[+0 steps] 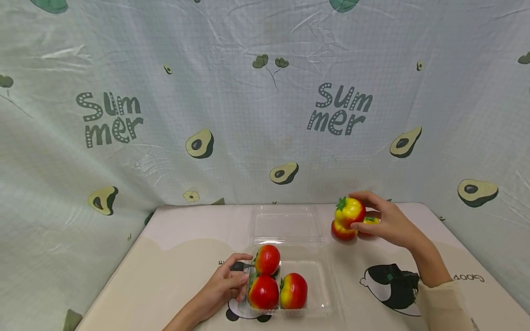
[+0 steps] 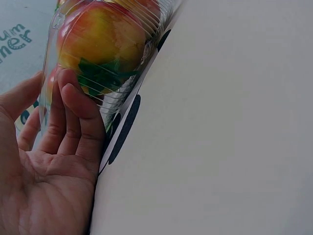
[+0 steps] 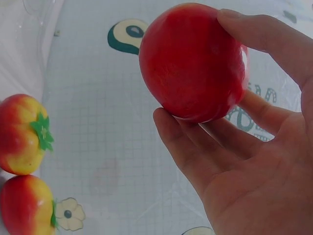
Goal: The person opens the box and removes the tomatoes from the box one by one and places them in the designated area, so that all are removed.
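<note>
My right hand (image 1: 391, 223) holds a red-and-yellow fruit (image 1: 349, 211) with a green star-shaped calyx, thumb and fingers around its sides. In the right wrist view its smooth red underside faces the camera. Just below it, two similar fruits (image 3: 22, 134) sit side by side on the table. My left hand (image 1: 223, 285) holds the left wall of a clear plastic clamshell box (image 1: 320, 285), fingers bent against the edge. Three of the same fruits lie in the box: a back-left fruit (image 1: 267, 259), a front-left fruit (image 1: 263, 293) and a front-middle fruit (image 1: 294, 291).
The box's transparent lid (image 1: 285, 224) lies folded back toward the rear of the table. A printed cloth (image 1: 232, 110) with avocados and lettering hangs behind and at the sides. The tabletop (image 1: 182, 257) carries cartoon prints.
</note>
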The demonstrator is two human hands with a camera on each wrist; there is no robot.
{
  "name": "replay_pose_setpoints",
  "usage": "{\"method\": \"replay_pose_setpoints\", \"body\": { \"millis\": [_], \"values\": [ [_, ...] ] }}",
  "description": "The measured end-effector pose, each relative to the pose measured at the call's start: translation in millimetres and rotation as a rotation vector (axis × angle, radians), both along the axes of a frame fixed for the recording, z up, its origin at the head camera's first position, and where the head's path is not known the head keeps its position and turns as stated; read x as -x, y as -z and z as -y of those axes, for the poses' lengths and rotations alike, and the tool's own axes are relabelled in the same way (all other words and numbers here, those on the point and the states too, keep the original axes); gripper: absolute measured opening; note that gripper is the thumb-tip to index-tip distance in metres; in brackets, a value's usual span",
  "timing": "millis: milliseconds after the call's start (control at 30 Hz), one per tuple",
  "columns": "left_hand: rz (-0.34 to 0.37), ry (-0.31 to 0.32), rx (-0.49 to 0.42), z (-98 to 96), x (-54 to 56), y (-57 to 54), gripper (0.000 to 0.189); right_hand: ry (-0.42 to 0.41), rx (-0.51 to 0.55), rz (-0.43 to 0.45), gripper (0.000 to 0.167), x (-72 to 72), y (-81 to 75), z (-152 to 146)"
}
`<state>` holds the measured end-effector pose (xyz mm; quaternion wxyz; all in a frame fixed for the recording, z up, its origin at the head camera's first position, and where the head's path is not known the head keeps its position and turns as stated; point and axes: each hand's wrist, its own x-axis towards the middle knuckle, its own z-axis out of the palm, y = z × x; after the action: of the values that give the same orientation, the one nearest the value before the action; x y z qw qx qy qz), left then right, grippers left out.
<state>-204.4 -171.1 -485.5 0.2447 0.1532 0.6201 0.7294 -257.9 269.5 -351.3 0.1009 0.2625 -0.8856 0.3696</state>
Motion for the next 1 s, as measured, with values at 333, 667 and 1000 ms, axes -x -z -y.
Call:
{"method": "replay_pose_setpoints", "body": {
  "millis": [333, 667, 1000],
  "values": [
    [0.0, -0.004, 0.002, -0.6, 0.9, -2.2, 0.054, -0.003, 0.016, -0.026, 0.063, 3.0, -1.9, -5],
    [0.007, -0.018, 0.017, -0.2, -0.7, -0.6, 0.054, 0.014, 0.013, -0.008, 0.064, 2.6, -3.0, -6],
    [0.004, -0.01, 0.017, -1.5, -0.6, -1.3, 0.053, 0.04, 0.011, 0.004, 0.063, 2.9, 1.5, -12]
  ]
}}
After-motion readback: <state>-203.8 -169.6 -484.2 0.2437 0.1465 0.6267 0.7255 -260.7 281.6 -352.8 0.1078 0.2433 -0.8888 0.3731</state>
